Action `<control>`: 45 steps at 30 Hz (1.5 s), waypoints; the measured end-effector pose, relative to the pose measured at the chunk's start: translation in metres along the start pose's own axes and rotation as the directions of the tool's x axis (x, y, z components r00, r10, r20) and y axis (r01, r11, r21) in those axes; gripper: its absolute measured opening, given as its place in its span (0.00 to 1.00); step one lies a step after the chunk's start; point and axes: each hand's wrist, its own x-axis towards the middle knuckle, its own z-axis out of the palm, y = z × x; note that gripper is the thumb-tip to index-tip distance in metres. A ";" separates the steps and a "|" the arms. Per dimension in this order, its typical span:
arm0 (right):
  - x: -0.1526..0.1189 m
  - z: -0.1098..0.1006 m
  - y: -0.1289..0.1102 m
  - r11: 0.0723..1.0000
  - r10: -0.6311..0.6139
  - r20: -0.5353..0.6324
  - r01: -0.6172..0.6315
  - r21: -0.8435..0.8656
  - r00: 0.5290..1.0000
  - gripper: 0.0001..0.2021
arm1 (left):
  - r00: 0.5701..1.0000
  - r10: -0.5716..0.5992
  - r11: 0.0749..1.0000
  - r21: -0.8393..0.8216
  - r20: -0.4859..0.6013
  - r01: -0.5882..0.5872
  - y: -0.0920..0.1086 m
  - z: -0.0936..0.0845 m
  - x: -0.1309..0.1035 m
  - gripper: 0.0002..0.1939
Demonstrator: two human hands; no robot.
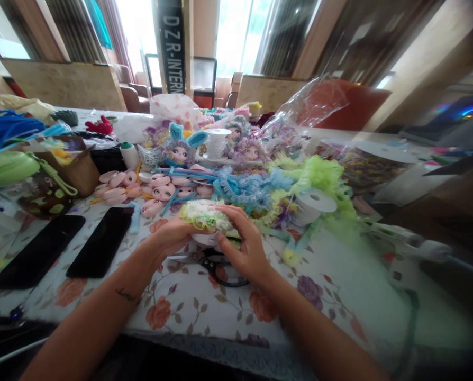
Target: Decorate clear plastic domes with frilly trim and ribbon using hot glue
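Between my two hands, above the flowered tablecloth, is a small doll head [207, 216] trimmed with ruffled white and yellow-green lace. My left hand [176, 233] cups it from the left, fingers beneath. From the right, my right hand [242, 235] grips its edge with the thumb low and the fingers over the top. The face side is turned away, so I cannot see it. Just below lies a pair of black-handled scissors [224, 278], partly covered by my right hand. Blue ruffled lace [240, 188] and loose doll faces [161, 193] lie beyond my hands.
Two black phones [99, 243] lie at left, near a cardboard box [75, 166]. A white ribbon spool [314, 206] and yellow-green tulle [324, 177] are right of my hands. A white glue gun [407, 254] stands farther right. Finished dolls [179, 148] line the back.
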 end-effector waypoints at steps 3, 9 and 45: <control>0.000 0.002 0.001 0.997 0.034 0.021 -0.032 -0.071 0.999 0.23 | 0.999 -0.035 0.999 0.001 0.014 0.035 0.002 -0.002 -0.001 0.24; 0.006 0.007 0.000 0.979 0.021 -0.040 -0.029 -0.200 0.999 0.20 | 0.996 0.066 0.997 0.043 0.067 -0.069 0.000 -0.001 0.000 0.20; 0.015 -0.008 -0.005 0.917 0.398 -0.139 -0.389 0.085 0.907 0.12 | 0.966 -0.170 0.984 -0.012 0.192 0.176 0.004 -0.002 -0.004 0.18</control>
